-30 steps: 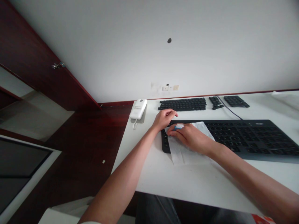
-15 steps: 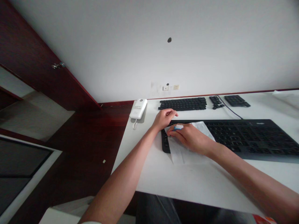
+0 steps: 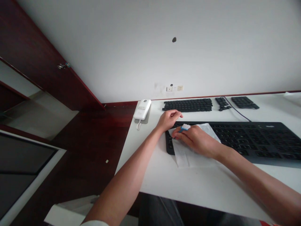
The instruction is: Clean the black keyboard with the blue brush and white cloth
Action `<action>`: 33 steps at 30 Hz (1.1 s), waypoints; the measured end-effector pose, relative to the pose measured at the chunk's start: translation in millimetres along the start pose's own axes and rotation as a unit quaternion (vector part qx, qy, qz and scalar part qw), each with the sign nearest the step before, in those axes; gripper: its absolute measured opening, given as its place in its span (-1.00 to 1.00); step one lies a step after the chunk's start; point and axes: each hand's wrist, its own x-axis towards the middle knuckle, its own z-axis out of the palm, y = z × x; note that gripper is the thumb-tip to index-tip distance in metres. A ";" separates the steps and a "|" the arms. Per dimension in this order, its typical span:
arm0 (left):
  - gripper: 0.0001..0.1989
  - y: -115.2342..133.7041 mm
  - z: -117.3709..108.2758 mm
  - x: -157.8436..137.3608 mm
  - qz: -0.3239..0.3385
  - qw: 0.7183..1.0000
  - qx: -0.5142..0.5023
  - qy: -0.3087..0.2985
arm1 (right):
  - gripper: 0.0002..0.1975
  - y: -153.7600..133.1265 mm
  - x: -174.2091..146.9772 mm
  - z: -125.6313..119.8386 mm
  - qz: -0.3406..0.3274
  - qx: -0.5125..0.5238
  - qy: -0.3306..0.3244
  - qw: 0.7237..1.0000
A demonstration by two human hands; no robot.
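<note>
A black keyboard (image 3: 256,138) with its keycaps off lies across the white desk. My right hand (image 3: 195,138) is closed over its left end, pinching a toothbrush (image 3: 184,127). The blue head and white bristles stick up above the fingers, and the handle is hidden. A thin white tissue (image 3: 188,157) is spread under this hand, over the keyboard and down onto the desk. At the keyboard's back left corner my left hand (image 3: 168,120) rests with curled fingers against the edge; its fingertips are partly hidden.
Removed black keycaps (image 3: 188,105) lie in groups behind the keyboard, with more keycaps (image 3: 244,102) to the right. A cable (image 3: 237,110) runs between them. A white power bank (image 3: 142,110) with a short strap stands near the desk's left edge. The wall (image 3: 117,47) rises behind.
The toothbrush head has tilted, and more of it shows above my right fingers. Both hands stay at the keyboard's left end. The whole view has shifted slightly.
</note>
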 end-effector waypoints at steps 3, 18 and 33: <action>-0.66 0.3 -0.1 -0.1 0.000 1.000 0.005 0.000 | -0.66 -1.0 -1.8 -4.8 0.028 0.036 -0.005 0.999; -0.66 -3.0 -3.3 0.6 -0.018 1.000 -0.005 -0.009 | -0.76 6.0 40.7 -32.9 -0.029 0.043 -0.185 0.981; -0.69 -1.7 -3.2 1.3 -0.019 1.000 -0.012 -0.001 | -0.77 23.5 45.7 -41.3 -0.037 0.121 -0.202 0.971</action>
